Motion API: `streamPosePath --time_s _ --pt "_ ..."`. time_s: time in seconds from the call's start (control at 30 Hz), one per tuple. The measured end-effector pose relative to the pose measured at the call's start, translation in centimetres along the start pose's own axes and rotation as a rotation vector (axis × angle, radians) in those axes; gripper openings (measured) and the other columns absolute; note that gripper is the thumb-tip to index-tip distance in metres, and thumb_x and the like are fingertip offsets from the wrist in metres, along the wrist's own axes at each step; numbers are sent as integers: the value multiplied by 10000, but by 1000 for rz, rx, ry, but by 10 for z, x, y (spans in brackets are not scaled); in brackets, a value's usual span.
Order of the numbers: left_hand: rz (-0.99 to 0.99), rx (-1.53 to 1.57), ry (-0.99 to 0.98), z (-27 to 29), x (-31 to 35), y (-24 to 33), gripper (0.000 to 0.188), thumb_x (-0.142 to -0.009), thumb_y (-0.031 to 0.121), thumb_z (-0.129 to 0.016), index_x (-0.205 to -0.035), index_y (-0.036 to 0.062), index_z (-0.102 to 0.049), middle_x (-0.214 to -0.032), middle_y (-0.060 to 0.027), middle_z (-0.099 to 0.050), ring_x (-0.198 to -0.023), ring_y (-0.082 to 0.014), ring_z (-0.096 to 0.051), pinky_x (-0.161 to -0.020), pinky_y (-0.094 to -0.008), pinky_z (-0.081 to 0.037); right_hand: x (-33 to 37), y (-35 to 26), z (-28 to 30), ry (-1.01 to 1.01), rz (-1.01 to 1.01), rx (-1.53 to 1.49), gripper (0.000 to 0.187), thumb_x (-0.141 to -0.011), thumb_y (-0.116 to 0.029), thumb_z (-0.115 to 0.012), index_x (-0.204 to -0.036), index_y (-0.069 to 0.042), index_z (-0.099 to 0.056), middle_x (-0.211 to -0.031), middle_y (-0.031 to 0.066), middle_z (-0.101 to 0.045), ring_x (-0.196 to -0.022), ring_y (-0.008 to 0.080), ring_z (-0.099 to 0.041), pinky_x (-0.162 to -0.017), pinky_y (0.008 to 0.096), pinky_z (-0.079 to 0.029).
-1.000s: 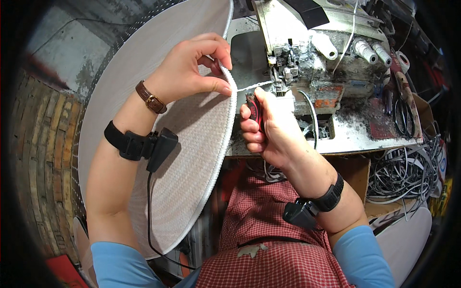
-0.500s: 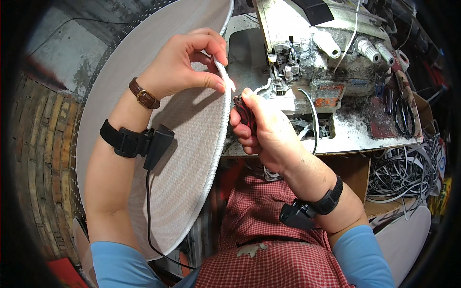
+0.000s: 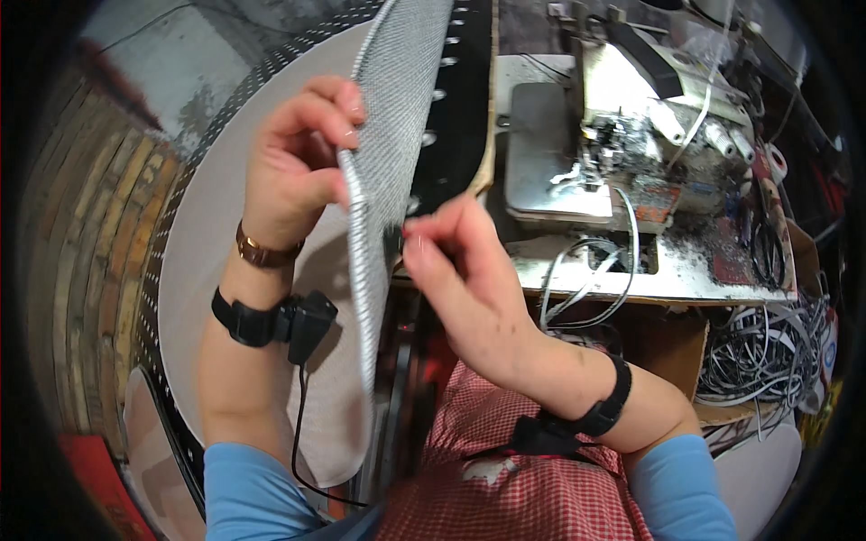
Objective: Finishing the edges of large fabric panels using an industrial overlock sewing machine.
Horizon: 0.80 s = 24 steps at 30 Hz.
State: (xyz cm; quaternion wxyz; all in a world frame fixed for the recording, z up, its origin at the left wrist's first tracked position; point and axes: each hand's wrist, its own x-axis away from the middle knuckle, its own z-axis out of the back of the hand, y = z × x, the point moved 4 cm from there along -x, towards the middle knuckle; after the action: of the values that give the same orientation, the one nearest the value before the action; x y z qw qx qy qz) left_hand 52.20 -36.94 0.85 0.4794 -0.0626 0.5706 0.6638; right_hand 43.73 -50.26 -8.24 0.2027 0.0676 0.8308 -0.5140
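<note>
Holding a woven mat [image 3: 397, 117] up on edge, head view. L hand [image 3: 302, 158] grips the corded rim [image 3: 361, 243] betw. thumb & fingers, a narrow pinch, prob. so the mat stands near-vertical w/ its grey face turned to the R. Mat is betw. the two hands, L of & well apart from the sewing machine [image 3: 631, 153]. R hand [image 3: 474, 302]: thumb & index close together just beside the grey face; whether they pinch anything or touch the mat, can't tell (blur). L hand apparently steadies, leaving R free for fine contact. Black unit [image 3: 311, 325] is strapped to the L forearm, cable hanging, presumably to keep the palm clear. Pale cord [image 3: 635, 236] loops at the machine's front; tangled strips [image 3: 767, 352] sit in/about a carton [image 3: 699, 361] below, prob. stowed off the worktop [image 3: 532, 257].
</note>
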Motion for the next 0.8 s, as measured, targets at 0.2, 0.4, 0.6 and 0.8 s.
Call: streamPosePath --time_s 0.2,0.4,0.6,0.8 --pt "11 156 163 31 118 91 691 -484 308 -859 -1041 97 -509 -1236 -89 -403 -1109 -208 -448 -958 -337 -368 -59 -15 27 119 -99 -25 453 -838 -479 -545 -979 -48 -559 -813 35 -580 -487 64 -391 -506 189 -351" --pt "1049 -659 531 192 341 149 880 -699 276 -756 -1407 103 -264 -1467 -159 -192 -1287 -343 -331 -1037 -438 -312 -147 -57 116 -47 -387 -11 499 -723 -455 -689 -975 -42 -568 -882 106 -594 -680 163 -546 -635 282 -464" --pt "1552 -869 1396 248 547 210 796 -646 244 -789 -1253 -87 -395 -1171 -238 -539 -1100 -321 -529 -936 -398 -418 -131 -38 132 336 -329 432 239 -711 -82 -601 -900 62 -578 -892 198 -568 -797 311 -568 -766 411 -473" --pt "572 -1385 1469 242 478 260 392 -738 173 -724 -1002 -69 -565 -997 -150 -628 -891 -195 -585 -771 -326 -474 -96 -77 41 201 -262 323 367 -689 -38 -606 -1049 5 -546 -902 125 -561 -822 251 -567 -771 414 -478"
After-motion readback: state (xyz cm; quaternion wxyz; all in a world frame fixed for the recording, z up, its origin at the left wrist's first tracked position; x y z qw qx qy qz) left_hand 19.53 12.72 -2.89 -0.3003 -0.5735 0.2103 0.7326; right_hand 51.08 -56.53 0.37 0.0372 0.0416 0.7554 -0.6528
